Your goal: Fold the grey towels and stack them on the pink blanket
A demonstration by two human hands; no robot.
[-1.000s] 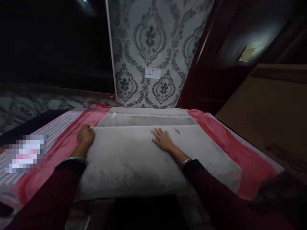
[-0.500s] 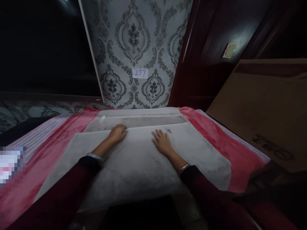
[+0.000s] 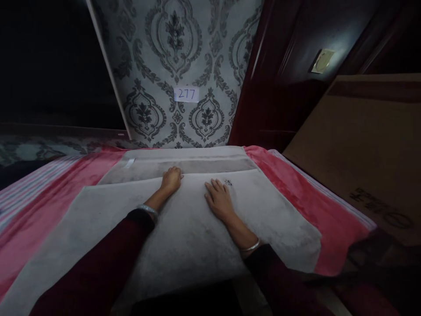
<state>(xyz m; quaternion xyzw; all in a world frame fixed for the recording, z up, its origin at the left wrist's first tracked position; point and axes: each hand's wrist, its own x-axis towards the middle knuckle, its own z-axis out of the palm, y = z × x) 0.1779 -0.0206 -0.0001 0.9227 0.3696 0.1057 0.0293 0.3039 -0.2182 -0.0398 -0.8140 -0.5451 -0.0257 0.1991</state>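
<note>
A large light grey towel is spread in front of me, with its upper part folded so that a straight edge runs across it. At that edge, my left hand is closed with its fingers curled onto the fabric. My right hand lies flat on the towel just below the edge, its fingers spread. Beside its fingertips is a small dark printed mark. Near the far left of the towel sits a white tag. Both wrists wear silvery bangles.
Under the towel is a pink-red cloth with striped borders. A large cardboard box stands at the right. Behind are a patterned wall with a paper label reading 277, a dark screen and a dark red door.
My left hand has slid rightward along the towel's edge, closer to my right hand. The right hand stays in nearly the same spot. The camera view has shifted slightly.
</note>
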